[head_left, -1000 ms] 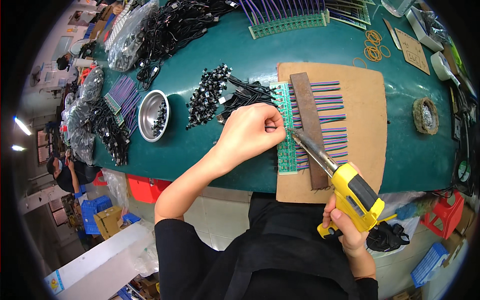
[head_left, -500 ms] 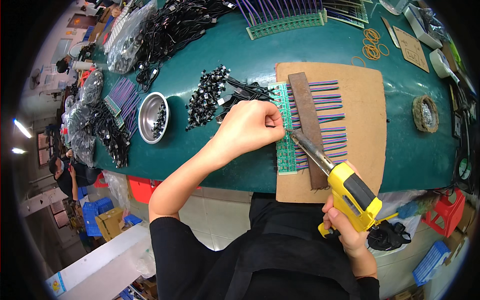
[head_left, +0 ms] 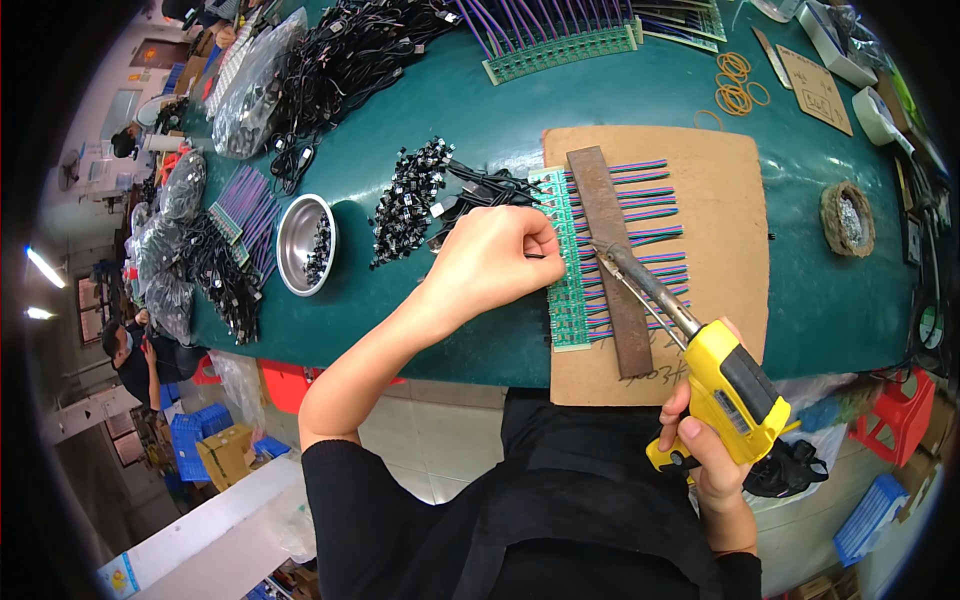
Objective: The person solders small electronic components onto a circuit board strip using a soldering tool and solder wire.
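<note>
My right hand (head_left: pixel 708 452) grips a yellow and black soldering gun (head_left: pixel 735 385) by its handle. Its metal tip reaches over a rusty flat metal bar (head_left: pixel 607 230), just right of a green circuit board strip (head_left: pixel 567 290). My left hand (head_left: pixel 497 257) is closed in a pinch at the board's left edge. A thin black cable shows between its fingers, its end hidden. Rows of purple, blue and black wires (head_left: pixel 655 232) run right from the board, under the bar. Board and bar rest on a brown cardboard sheet (head_left: pixel 725 260).
Black cables (head_left: pixel 485 185) and a pile of small black connectors (head_left: pixel 408 205) lie left of the board, near a metal bowl (head_left: pixel 287 245). Rubber bands (head_left: pixel 733 85), a round tip cleaner (head_left: pixel 848 220) and more wired boards (head_left: pixel 565 55) sit around the green table. Another person (head_left: pixel 135 355) sits far left.
The soldering gun has drawn back from the board, up and to the right, with its tip off the pinching fingers. My left hand stays pinched in nearly the same place.
</note>
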`<state>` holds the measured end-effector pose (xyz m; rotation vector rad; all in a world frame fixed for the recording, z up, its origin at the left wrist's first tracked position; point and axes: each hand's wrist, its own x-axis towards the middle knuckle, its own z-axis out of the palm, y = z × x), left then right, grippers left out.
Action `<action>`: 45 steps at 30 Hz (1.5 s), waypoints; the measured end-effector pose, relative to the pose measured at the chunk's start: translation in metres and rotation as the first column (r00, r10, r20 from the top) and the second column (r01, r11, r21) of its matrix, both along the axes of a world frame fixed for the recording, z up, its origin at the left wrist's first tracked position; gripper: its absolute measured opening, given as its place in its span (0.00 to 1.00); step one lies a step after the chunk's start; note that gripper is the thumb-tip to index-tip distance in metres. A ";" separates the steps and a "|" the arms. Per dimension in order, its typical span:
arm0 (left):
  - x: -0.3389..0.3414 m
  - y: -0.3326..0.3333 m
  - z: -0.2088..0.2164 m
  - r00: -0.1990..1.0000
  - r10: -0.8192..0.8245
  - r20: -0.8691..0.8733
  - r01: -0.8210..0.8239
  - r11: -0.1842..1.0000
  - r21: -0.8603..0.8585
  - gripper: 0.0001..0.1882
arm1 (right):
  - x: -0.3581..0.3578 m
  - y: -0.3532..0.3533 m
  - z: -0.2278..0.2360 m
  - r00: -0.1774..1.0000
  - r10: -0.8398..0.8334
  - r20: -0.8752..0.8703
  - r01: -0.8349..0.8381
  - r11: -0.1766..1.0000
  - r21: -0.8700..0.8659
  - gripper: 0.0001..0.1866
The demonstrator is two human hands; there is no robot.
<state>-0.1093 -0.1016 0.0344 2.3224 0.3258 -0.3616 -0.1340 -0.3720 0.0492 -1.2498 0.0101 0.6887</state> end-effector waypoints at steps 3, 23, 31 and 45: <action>-0.001 -0.001 0.000 1.000 -0.001 0.015 0.001 1.000 -0.006 0.07 | 0.001 -0.001 0.001 1.000 0.010 -0.002 -0.010 1.000 0.000 0.33; -0.019 -0.018 -0.039 0.795 -0.101 0.599 -0.117 0.942 0.314 0.07 | 0.001 -0.003 -0.006 0.998 0.065 -0.004 -0.064 0.995 0.073 0.41; -0.029 0.003 -0.030 0.700 -0.313 0.641 0.156 0.944 0.290 0.11 | -0.001 -0.002 -0.007 0.989 0.127 -0.080 -0.121 0.990 0.070 0.40; -0.027 0.007 -0.032 0.544 -0.596 0.591 0.155 0.763 0.627 0.15 | -0.004 0.007 -0.009 0.991 0.124 -0.055 -0.124 0.992 -0.004 0.39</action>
